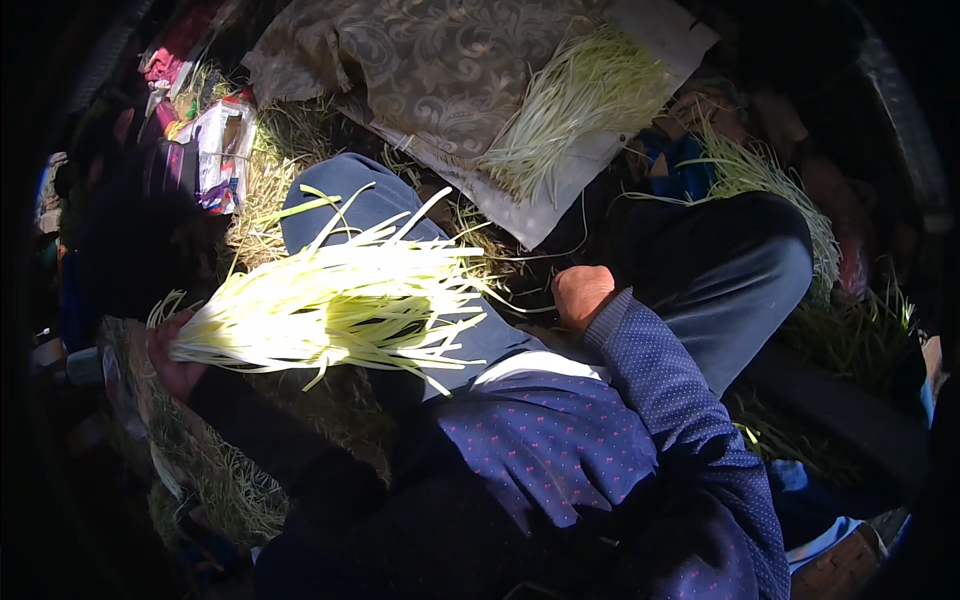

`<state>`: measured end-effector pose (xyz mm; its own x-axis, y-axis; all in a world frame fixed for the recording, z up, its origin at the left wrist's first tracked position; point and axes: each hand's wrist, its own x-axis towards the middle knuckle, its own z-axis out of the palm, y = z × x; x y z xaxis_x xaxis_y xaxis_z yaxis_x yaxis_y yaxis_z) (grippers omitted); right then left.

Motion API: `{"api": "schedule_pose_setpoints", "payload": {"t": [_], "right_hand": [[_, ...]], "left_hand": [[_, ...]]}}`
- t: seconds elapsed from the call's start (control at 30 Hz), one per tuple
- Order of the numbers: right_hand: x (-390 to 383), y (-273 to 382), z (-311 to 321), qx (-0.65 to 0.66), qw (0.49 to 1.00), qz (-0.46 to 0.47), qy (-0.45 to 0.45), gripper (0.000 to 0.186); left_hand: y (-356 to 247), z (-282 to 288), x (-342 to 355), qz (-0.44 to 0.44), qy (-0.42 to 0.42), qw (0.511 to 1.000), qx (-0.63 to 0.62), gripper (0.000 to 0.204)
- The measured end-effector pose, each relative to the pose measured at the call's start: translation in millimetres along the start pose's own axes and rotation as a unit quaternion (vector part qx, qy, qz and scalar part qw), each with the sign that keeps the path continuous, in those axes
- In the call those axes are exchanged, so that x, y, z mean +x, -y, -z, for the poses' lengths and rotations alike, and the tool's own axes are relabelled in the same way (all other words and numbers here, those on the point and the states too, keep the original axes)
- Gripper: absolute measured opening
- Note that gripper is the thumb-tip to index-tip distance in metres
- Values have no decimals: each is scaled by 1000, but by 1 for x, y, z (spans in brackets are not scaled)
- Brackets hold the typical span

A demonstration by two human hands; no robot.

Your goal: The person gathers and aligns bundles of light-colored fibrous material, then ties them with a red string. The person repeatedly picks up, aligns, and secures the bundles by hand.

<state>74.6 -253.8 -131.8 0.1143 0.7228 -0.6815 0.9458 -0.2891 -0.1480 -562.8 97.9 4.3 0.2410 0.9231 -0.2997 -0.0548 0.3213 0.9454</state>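
At the left edge of the frame, just below the middle, the left hand is closed around the cut ends of a bundle of pale yellow-green stalks. The fingers wrap the bunch at its base, so the hand sits at the bundle's far left end while the stalks fan out to the right across a blue-trousered knee, their loose tips spreading toward the centre of the picture.

In the upper left lies a crumpled plastic wrapper on dry straw. More straw lies in the lower left under the forearm.

Right of centre, the right hand rests on the lap, well apart from the held bundle's base and just beyond its tips. It shows only its back, curled in above a dotted blue sleeve; whether its fingers grip anything cannot be told.

In the upper middle a patterned brown cloth lies over a white board, and on that board rests a second heap of pale stalks. On the right, greener stalks trail over the other knee.
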Motion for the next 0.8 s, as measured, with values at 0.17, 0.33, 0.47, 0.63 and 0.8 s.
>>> {"api": "schedule_pose_setpoints", "payload": {"t": [0.17, 0.33, 0.47, 0.63, 0.8], "right_hand": [[-12, -2, 21, 52, 998, 26, -38, 29], [-60, 14, 59, 220, 955, 184, -79, 33], [-77, 45, 75, 325, 877, 294, -196, 30], [-68, 70, 75, 292, 878, 296, -236, 21], [-63, 72, 70, 289, 872, 305, -250, 21]], "left_hand": [[1, -5, -2, -14, 47, 998, -29, 53], [7, -7, -10, -101, 53, 993, 27, 54], [10, -4, -2, -109, 70, 992, 2, 53], [-3, -1, 2, 2, 45, 998, -38, 51], [-6, -19, -1, 7, 85, 995, -60, 52]]}}
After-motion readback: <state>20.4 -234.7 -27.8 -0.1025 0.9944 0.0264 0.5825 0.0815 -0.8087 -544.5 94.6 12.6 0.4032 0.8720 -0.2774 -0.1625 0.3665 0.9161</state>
